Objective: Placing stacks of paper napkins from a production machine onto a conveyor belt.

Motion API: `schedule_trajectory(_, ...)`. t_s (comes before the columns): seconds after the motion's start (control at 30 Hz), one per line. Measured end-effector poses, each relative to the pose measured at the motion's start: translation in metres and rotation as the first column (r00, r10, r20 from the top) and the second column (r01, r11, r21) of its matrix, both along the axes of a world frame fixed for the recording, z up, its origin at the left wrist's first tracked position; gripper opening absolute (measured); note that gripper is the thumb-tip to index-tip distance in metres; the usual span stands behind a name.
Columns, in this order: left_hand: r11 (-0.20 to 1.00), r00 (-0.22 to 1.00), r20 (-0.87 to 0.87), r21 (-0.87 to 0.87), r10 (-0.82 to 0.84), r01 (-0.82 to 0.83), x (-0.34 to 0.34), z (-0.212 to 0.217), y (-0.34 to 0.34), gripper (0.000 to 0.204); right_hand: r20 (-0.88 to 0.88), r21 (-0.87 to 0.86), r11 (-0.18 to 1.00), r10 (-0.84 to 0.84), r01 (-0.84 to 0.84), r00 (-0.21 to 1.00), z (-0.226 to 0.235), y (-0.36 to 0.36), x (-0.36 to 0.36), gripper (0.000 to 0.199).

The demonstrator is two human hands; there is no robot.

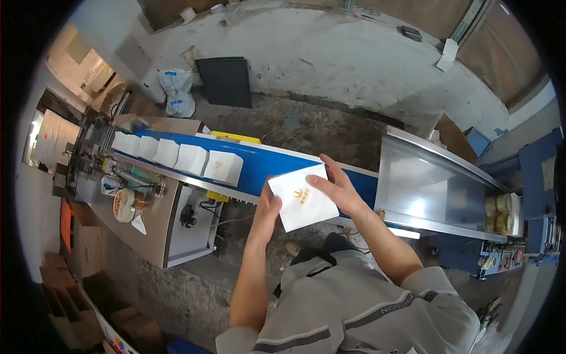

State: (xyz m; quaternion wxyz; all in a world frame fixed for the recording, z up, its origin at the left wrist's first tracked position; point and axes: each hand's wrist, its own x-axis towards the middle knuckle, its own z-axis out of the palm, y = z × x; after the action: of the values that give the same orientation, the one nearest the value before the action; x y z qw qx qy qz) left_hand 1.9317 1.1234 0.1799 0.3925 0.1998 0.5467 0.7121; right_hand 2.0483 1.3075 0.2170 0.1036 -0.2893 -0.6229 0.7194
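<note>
A square stack of white paper napkins point(292, 209) with a gold printed mark on top is held between my two hands, above the near edge of a blue conveyor belt point(265, 168). My left hand point(266, 212) grips its left side, thumb against the edge. From the right, my right hand point(341, 189) closes round it with the thumb lying on the top face; its other fingers are partly behind the stack. Farther left along the belt stand several similar white napkin stacks point(224, 168) in a row, the nearest also showing a gold mark.
A shiny metal table point(433, 177) adjoins the belt's right end. To the left are machine parts and a round tub point(123, 205) on a bench point(153, 233). Cardboard boxes point(76, 310) lie at lower left. A dark panel point(224, 81) and white bags point(177, 91) rest by the far wall.
</note>
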Motion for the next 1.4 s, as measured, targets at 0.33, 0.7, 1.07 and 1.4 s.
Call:
schedule_trajectory(0.33, 0.999, 0.963, -0.267, 0.022, -0.034, 0.041, -0.022, 0.028, -0.014, 0.126, -0.033, -0.152, 0.988, 0.026, -0.031, 0.999, -0.009, 0.005, -0.06, 0.098)
schedule_trajectory(0.7, 0.96, 0.999, 0.042, -0.275, -0.03, 0.041, -0.109, -0.004, 0.038, 0.073, 0.073, -0.162, 0.986, -0.025, 0.037, 0.997, -0.065, 0.034, -0.113, 0.098)
schedule_trajectory(1.07, 0.745, 0.925, 0.34, -0.571, -0.168, 0.345, -0.234, -0.166, 0.069, 0.055, 0.286, -0.326, 0.915, -0.144, 0.238, 0.947, -0.214, 0.003, -0.189, 0.114)
schedule_trajectory(1.4, 0.677, 0.943, 0.14, -0.665, -0.302, 0.315, -0.256, -0.194, 0.062, 0.065, 0.354, -0.179, 0.951, -0.177, 0.252, 0.919, -0.217, -0.021, -0.206, 0.108)
